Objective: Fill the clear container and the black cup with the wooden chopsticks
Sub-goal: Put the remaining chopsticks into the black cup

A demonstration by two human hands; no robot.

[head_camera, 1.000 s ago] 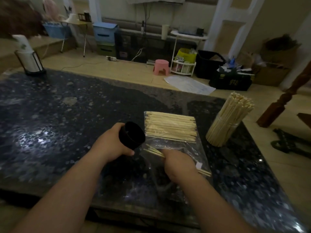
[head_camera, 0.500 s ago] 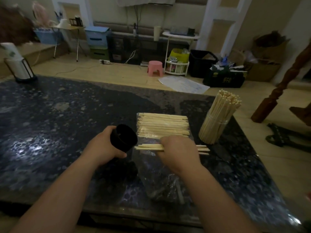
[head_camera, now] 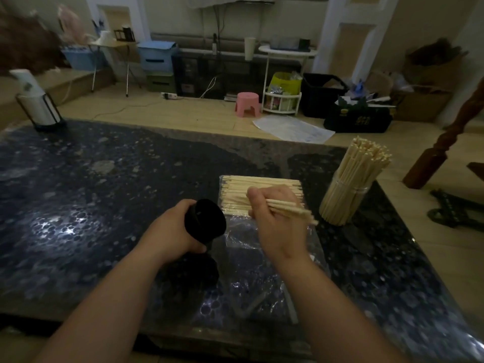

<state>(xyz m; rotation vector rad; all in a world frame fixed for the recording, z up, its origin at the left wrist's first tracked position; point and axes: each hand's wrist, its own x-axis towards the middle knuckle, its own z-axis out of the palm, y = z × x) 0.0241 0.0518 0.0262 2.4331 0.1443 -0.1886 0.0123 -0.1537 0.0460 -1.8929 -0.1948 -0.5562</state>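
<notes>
Right hand [head_camera: 277, 218] clamps our chopstick bundle [head_camera: 290, 206] mid-length; light, stiff, slippery sticks. Left hand [head_camera: 175, 231] wraps black cup [head_camera: 205, 218], mouth at 3 o'clock.

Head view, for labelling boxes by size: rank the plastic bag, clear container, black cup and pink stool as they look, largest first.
1. plastic bag
2. clear container, counted with its contents
3. black cup, partly covered
4. pink stool; it stands far off on the floor, so this says nothing of true size.
</notes>
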